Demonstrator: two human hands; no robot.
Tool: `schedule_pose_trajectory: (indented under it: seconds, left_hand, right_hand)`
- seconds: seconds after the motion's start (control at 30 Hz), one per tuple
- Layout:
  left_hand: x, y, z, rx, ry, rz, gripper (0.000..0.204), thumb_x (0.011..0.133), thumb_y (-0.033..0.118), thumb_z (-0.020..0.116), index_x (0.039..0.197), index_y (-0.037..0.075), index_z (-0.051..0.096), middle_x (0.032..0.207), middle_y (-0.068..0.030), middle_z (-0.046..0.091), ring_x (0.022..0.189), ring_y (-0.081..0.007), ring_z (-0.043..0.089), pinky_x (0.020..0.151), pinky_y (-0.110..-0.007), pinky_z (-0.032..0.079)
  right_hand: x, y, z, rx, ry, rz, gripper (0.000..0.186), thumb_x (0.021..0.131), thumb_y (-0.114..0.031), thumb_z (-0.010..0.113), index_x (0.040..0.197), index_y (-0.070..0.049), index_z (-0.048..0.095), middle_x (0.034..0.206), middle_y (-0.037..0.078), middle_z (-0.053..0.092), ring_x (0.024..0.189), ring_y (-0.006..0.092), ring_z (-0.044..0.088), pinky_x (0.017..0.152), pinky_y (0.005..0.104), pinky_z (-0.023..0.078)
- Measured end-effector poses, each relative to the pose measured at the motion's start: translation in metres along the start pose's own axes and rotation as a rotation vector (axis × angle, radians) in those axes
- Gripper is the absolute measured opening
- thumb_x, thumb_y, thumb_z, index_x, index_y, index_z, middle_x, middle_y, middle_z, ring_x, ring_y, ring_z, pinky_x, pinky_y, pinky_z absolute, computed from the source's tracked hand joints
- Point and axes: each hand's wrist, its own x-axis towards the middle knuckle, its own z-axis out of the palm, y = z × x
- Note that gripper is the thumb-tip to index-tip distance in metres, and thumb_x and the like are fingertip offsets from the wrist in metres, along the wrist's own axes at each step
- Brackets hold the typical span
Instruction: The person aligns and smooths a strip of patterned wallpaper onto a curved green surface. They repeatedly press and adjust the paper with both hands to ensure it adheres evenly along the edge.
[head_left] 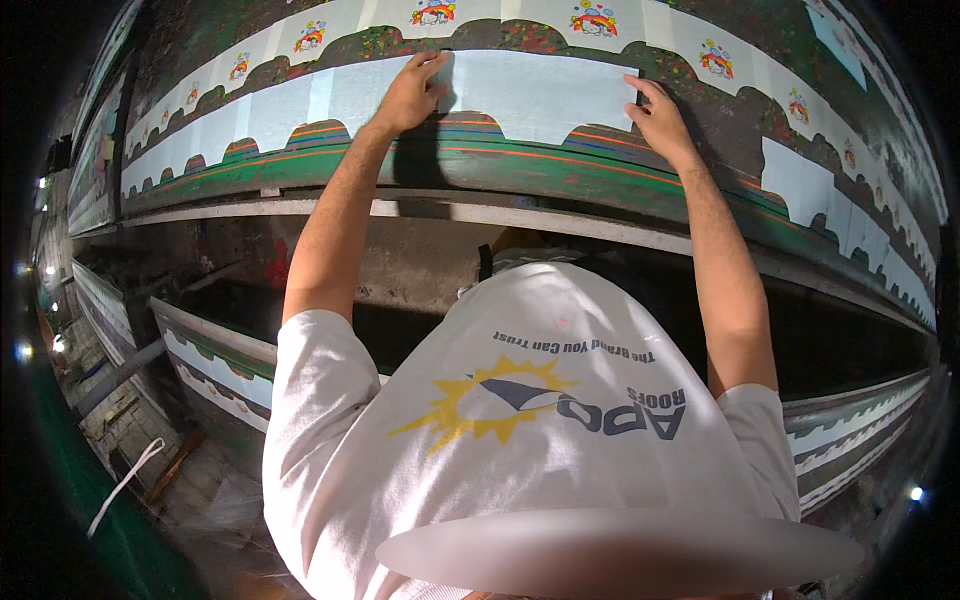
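A pale white fabric-like piece with a notched lower edge lies flat on a long green and dark table. My left hand rests near its left end, fingers stretched out and thumb apart. At its right edge is my right hand, with index finger and thumb spread and touching the edge. Whether its fingertips grip the material, I cannot tell. To the left, a row of similar plain pieces continues along the table.
Beyond runs a row of white pieces printed with colourful rainbow motifs. More plain pieces lie to the right, past a bare dark stretch of table. A pale ledge borders the near side. Other tables with similar pieces stand behind me.
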Motion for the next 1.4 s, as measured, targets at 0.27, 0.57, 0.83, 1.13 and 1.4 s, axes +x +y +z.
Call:
schedule_pose_trajectory:
  seconds: [0.27, 0.57, 0.83, 1.13, 1.4]
  left_hand:
    - [0.005, 0.001, -0.006, -0.102, -0.023, 0.027, 0.056, 0.098, 0.012, 0.072, 0.151, 0.012, 0.056, 0.151, -0.015, 0.052, 0.107, -0.0287, 0.07, 0.094, -0.037, 0.059]
    - [-0.003, 0.001, -0.015, -0.152, -0.055, 0.017, 0.056, 0.098, 0.011, 0.073, 0.151, 0.012, 0.056, 0.152, -0.0126, 0.052, 0.099, -0.0215, 0.071, 0.089, -0.036, 0.061]
    - [-0.007, 0.002, -0.011, -0.131, 0.021, 0.099, 0.057, 0.096, 0.01, 0.074, 0.15, 0.013, 0.057, 0.152, -0.013, 0.052, 0.092, -0.0221, 0.072, 0.087, -0.036, 0.061]
    - [-0.004, 0.021, 0.022, 0.364, 0.195, 0.371, 0.044, 0.1, 0.014, 0.065, 0.143, 0.009, 0.061, 0.156, -0.01, 0.049, 0.131, -0.0314, 0.054, 0.109, -0.046, 0.048]
    - [0.001, 0.025, 0.059, 0.611, 0.021, 0.292, 0.075, 0.109, 0.063, 0.028, 0.168, 0.016, 0.026, 0.177, -0.0093, 0.014, 0.163, -0.0346, 0.009, 0.13, -0.061, 0.008]
  right_hand:
    - [-0.002, -0.012, -0.003, 0.039, -0.016, 0.088, 0.059, 0.093, -0.003, 0.071, 0.149, -0.011, 0.057, 0.152, 0.012, 0.052, 0.101, 0.0176, 0.068, 0.089, 0.0317, 0.057]
    - [-0.006, -0.014, 0.001, 0.021, -0.016, 0.094, 0.061, 0.095, -0.001, 0.07, 0.152, -0.012, 0.054, 0.149, 0.009, 0.052, 0.08, 0.0105, 0.063, 0.075, 0.0284, 0.054]
    - [-0.01, -0.024, 0.005, -0.012, 0.012, 0.131, 0.063, 0.094, -0.004, 0.07, 0.154, -0.012, 0.052, 0.155, 0.014, 0.048, 0.095, 0.0175, 0.07, 0.087, 0.0324, 0.058]
    - [-0.008, -0.021, 0.006, 0.01, 0.004, 0.099, 0.062, 0.096, -0.004, 0.069, 0.154, -0.012, 0.051, 0.153, 0.012, 0.049, 0.095, 0.0168, 0.069, 0.087, 0.0312, 0.057]
    - [-0.007, -0.021, 0.0, 0.058, -0.053, 0.135, 0.062, 0.096, -0.006, 0.07, 0.155, -0.012, 0.05, 0.156, 0.011, 0.046, 0.098, 0.0168, 0.068, 0.088, 0.0323, 0.057]
